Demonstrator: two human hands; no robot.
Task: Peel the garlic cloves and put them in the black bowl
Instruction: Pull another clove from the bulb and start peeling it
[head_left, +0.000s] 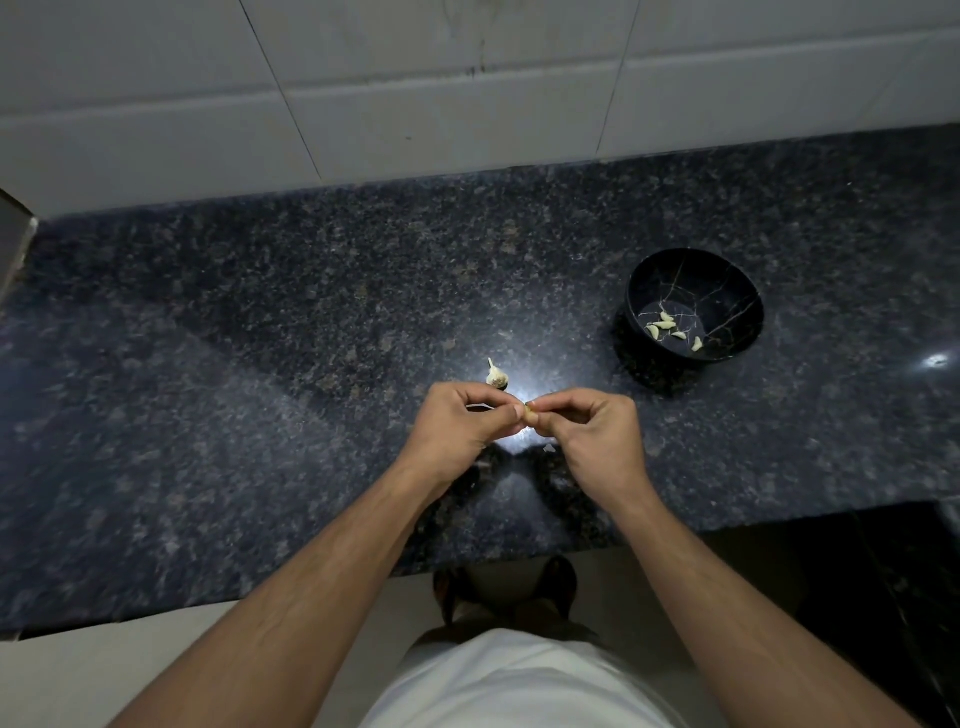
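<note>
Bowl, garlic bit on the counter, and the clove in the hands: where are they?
Bowl (748, 291): head view, far inner wall.
Garlic bit (496, 375): head view, its pale body.
Clove (529, 414): head view, the part showing between both hands' fingertips.

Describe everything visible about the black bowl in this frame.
The black bowl is round and glossy, with thin pale veins like marble across its inner wall. It stands upright on the dark speckled countertop, to the right of both hands and apart from them. Several pale peeled garlic cloves lie on its flat bottom. Nothing else touches it.
</note>
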